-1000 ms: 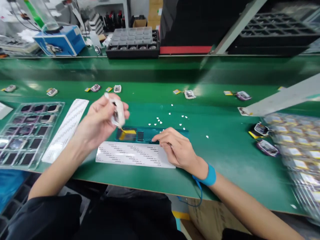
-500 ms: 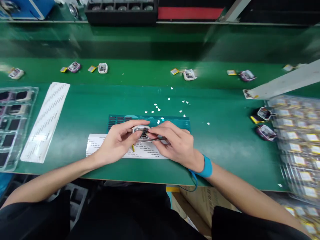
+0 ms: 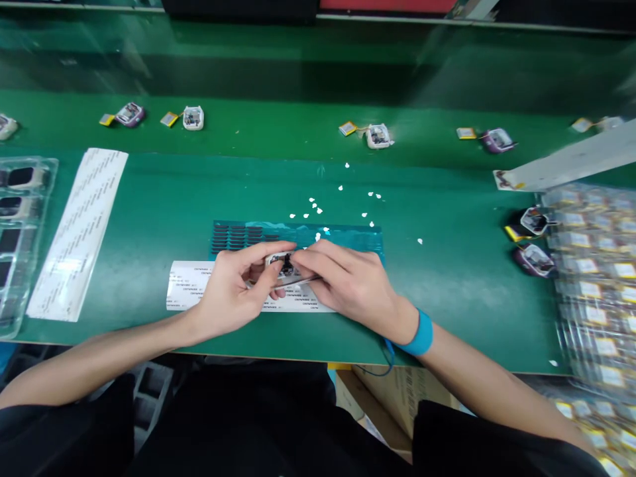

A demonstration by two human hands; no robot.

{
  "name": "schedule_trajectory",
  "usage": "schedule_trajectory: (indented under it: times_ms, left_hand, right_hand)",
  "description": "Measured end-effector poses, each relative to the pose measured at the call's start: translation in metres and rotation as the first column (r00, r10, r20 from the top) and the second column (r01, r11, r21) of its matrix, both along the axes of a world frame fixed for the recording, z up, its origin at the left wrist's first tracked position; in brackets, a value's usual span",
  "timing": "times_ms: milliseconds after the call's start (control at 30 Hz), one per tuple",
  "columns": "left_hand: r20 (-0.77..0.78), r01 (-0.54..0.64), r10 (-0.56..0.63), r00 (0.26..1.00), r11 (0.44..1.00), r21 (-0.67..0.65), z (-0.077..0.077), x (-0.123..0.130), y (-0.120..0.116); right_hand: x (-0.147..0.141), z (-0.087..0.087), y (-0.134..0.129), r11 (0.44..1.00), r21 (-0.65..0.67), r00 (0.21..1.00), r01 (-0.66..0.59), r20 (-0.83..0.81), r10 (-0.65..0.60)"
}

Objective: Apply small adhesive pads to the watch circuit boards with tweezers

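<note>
My left hand [image 3: 231, 288] is closed around a small white watch case [image 3: 283, 265], thumb on its near side and fingers along the far side. The open face of the case shows dark electronics inside. Fingertips of my right hand [image 3: 350, 285] are pressed together at the case's right edge, and that hand grips slim metal tweezers [image 3: 301, 282] lying along the near side of the case. Just what the right fingertips touch inside is hidden. Under both hands lie a white printed strip [image 3: 191, 285] and a teal sheet with rows of dark strips [image 3: 231, 237].
Small white pieces [image 3: 318, 211] are scattered beyond the hands. Opened watch cases with yellow batteries, one white [image 3: 193, 118], line the far green strip. Clear trays [image 3: 561, 318] are stacked at right, near a slanted white post [image 3: 566, 159]. Another printed sheet [image 3: 79, 232] lies left.
My view has shifted slightly, so the far shelf sits higher in the picture. A yellow battery below the held case is now out of sight. Both hands keep their hold.
</note>
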State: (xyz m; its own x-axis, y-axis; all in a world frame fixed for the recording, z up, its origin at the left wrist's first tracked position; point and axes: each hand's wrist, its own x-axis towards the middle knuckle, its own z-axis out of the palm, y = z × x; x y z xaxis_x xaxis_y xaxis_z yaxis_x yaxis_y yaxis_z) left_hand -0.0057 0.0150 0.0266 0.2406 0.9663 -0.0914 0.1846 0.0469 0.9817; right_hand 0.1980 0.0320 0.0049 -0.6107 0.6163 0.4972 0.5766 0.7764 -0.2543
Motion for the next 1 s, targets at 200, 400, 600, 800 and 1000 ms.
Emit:
schedule_trajectory:
  times_ms: [200,400,600,800,1000]
  left_hand:
    - [0.083,-0.067,0.067,0.994,0.998,0.001,-0.005,0.000,0.003]
    - [0.042,-0.015,0.016,0.999,0.999,-0.032,-0.003,0.000,0.003]
    - [0.144,0.105,-0.084,0.986,0.983,-0.148,0.001,0.000,0.004]
    - [0.284,0.195,-0.110,0.953,0.936,-0.292,0.006,-0.005,0.006]
    - [0.236,0.154,-0.088,0.968,0.949,-0.277,0.005,-0.004,0.006]
  right_hand:
    - [-0.002,-0.004,0.003,0.962,-0.268,0.968,-0.046,-0.249,-0.023]
    - [-0.002,-0.003,0.000,0.988,-0.152,0.982,0.020,-0.185,-0.048]
    - [0.001,-0.005,-0.002,0.997,0.037,0.976,0.064,-0.209,-0.054]
    - [0.006,-0.005,-0.002,0.985,0.171,0.994,0.014,-0.109,0.005]
    - [0.005,-0.003,-0.002,0.977,0.192,0.996,0.094,-0.010,-0.094]
